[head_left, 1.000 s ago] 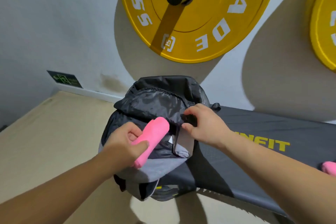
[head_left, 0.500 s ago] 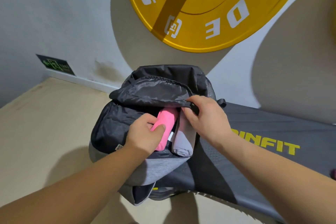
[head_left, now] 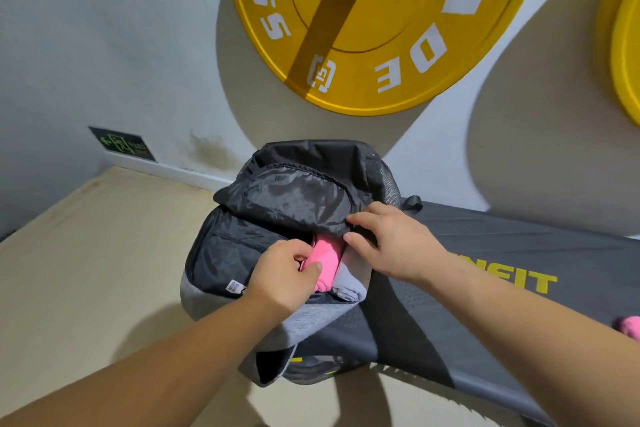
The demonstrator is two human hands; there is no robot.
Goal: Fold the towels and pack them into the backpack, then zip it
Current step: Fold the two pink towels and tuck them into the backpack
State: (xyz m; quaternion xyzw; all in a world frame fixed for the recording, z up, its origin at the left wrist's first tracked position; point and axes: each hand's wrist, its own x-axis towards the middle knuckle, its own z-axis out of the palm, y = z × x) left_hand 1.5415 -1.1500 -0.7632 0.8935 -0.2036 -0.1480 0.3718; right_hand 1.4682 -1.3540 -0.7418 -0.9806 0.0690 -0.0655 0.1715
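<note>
My left hand [head_left: 287, 274] pinches pink towel [head_left: 325, 262]: soft, light, squashes; best held at roll's end; right hand [head_left: 391, 243] fingers curl on backpack flap [head_left: 304, 201], limp nylon, probably at zip edge.

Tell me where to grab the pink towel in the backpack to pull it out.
Grip the pink towel at its near rounded end, coming from the front of the opening. That end lies exposed; the far end runs under the flap held by the right hand, and the gray towel lies against its right side.
</note>
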